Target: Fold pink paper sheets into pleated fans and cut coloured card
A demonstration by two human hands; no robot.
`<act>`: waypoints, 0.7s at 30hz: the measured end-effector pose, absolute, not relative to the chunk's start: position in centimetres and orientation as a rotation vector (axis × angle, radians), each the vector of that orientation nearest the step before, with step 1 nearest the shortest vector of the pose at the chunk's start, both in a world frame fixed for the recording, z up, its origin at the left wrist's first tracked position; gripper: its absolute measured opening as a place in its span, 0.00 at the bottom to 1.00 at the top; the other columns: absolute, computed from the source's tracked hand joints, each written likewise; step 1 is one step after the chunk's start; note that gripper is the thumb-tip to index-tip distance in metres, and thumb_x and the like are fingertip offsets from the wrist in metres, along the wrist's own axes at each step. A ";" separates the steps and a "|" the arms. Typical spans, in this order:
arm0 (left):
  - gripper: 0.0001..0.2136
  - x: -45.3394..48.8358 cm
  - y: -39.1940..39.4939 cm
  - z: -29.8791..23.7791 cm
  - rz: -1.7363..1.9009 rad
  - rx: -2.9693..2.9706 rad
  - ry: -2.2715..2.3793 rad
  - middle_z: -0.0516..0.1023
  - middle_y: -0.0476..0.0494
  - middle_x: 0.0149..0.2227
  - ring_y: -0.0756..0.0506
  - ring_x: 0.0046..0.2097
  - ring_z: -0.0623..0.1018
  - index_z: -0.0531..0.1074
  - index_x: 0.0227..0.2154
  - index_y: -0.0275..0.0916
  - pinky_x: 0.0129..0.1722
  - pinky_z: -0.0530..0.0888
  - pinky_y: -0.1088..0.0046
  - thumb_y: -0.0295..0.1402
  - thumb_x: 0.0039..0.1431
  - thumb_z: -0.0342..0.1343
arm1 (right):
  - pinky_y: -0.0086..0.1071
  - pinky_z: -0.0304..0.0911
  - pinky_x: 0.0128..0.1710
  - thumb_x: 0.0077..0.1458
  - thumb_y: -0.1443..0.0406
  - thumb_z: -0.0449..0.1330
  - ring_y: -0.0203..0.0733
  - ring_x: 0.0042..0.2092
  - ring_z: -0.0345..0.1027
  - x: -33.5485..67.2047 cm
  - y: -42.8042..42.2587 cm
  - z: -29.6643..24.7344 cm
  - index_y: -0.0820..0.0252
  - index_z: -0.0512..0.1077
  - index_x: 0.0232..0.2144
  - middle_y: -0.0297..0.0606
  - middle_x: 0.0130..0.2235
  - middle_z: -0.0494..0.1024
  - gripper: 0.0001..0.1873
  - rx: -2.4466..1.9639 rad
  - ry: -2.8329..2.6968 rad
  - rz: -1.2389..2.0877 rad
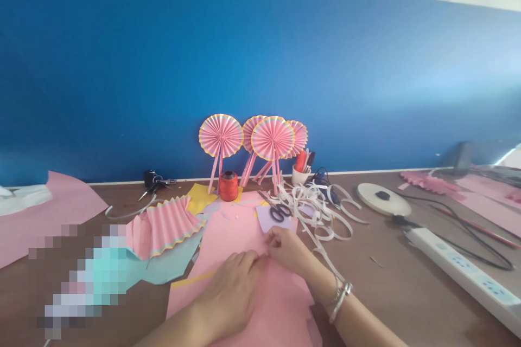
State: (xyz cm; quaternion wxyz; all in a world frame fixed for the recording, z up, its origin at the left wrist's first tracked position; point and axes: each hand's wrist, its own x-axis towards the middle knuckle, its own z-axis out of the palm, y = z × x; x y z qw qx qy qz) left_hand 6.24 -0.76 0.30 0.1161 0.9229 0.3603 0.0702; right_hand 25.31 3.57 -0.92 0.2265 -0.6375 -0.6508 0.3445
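A pink sheet of paper (280, 303) with a yellow edge lies in front of me, over another pink sheet (223, 233). Pressed down on it is my left hand (236, 290), its fingers stretched forward and lying flat. My right hand (287, 249) is closed in a pinch at the paper's far edge, close to the left fingertips; a bracelet (341, 301) circles its wrist. Just beyond it, black-handled scissors (280, 212) rest by a lilac paper piece (266, 222). A folded pink paper strip (171, 227) with a colored edge sits to the left on light-blue paper (163, 268).
Several round pink paper fans (221, 136) lean against the blue partition (163, 65). Before them stands a red thread spool (228, 187). White curled strips (313, 203), a pen cup (301, 175), a white round lid (383, 200) and a power strip (459, 268) are right. Pliers (157, 181) lie back left.
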 end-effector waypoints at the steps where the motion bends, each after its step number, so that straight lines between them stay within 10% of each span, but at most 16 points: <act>1: 0.24 6.3 -0.8 0.4 0.192 2.703 1.056 0.67 0.38 0.48 0.40 0.44 0.67 0.61 0.54 0.35 0.46 0.67 0.60 0.24 0.51 0.45 | 0.24 0.51 0.24 0.36 0.76 0.52 0.33 0.25 0.64 25.3 3.5 -0.8 0.61 0.69 0.30 0.29 0.22 0.72 0.15 -1.767 -1.802 0.939; 21: 0.27 6.5 -1.0 0.0 0.078 2.795 1.135 0.56 0.30 0.62 0.35 0.56 0.64 0.56 0.59 0.33 0.51 0.64 0.56 0.24 0.53 0.44 | 0.24 0.51 0.25 0.39 0.74 0.53 0.33 0.26 0.61 25.8 3.4 0.2 0.62 0.69 0.22 0.33 0.23 0.72 0.07 -1.764 -1.884 0.833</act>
